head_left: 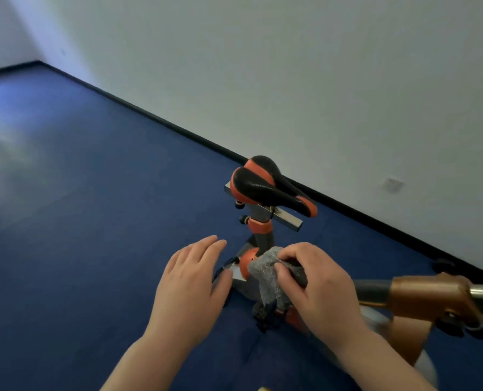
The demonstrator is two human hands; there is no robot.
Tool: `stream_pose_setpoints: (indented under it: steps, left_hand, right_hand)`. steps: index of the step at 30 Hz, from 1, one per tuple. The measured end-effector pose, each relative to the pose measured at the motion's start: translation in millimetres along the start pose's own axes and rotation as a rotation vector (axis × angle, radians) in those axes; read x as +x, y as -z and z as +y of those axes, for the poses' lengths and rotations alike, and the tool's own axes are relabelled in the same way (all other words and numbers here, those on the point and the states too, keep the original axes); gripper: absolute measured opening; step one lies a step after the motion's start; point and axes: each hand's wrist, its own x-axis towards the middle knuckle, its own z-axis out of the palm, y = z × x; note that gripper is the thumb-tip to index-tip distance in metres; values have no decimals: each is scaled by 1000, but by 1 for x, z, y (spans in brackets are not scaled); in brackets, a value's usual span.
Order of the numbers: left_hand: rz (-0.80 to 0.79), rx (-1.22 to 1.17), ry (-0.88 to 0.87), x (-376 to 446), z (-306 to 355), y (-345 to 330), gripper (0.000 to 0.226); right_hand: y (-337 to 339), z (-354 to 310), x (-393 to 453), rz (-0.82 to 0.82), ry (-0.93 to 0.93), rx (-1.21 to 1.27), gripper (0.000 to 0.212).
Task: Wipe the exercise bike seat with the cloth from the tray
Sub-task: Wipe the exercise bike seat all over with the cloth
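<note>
Bare and flat, the left hand (190, 280) is held with fingers spread, below-left of the black-and-orange padded bike seat (271, 186). The fluffy grey cloth (271, 273) is gripped by the right hand (323, 283), below the seat and apart from it.

Reads as a plain exercise or gym room: a wide blue floor (93, 193), matte and mat-like, runs up to bare white walls (291, 80) edged with a black baseboard (178, 131). An exercise bike (262, 238) with a black-and-orange seat (268, 184) stands near the wall. One wall socket (394, 184) sits low on the wall; the far corner catches bluish light.
</note>
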Motion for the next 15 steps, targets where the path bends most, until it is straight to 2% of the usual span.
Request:
stream_pose_setpoints:
  steps: [9, 15]
  left_hand:
    - [-39, -38, 24, 77, -50, -5, 47]
    - [-137, -18, -165, 157, -99, 2, 50]
  right_hand:
    - [-55, 18, 71, -44, -48, -10, 8]
    - [-103, 24, 124, 31, -251, -53, 9]
